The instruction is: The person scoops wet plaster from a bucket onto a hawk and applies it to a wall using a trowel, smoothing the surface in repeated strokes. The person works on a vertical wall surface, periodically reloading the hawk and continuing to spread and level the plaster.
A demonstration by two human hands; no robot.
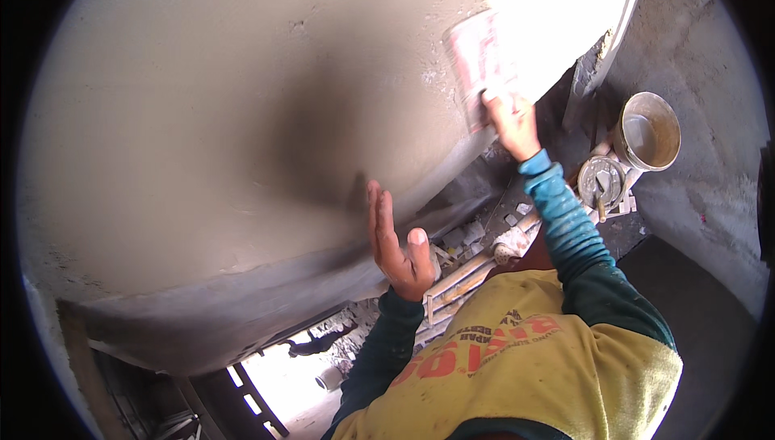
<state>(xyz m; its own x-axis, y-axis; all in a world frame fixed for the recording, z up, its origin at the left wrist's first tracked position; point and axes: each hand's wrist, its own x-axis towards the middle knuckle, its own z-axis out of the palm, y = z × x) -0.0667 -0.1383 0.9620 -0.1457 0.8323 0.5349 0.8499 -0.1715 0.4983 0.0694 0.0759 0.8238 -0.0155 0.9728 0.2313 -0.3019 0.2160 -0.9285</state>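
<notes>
While the left hand (398,250) is spread flat and open at mid-frame, holding nothing, its fingers pointing up with their edge against the grey plastered wall (202,117), the right hand (510,123) at upper right presses a flat rectangular float (478,64) to the wall — fingers over its lower end. Its long axis runs roughly up-down, tilted slightly. Right of the wrist stand a bucket (650,132) and a small round tin (601,182) — both open.

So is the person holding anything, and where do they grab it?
Yes. The right hand presses a flat rectangular float against the plastered wall, gripping its lower edge. The left hand is open and holds nothing.
</notes>
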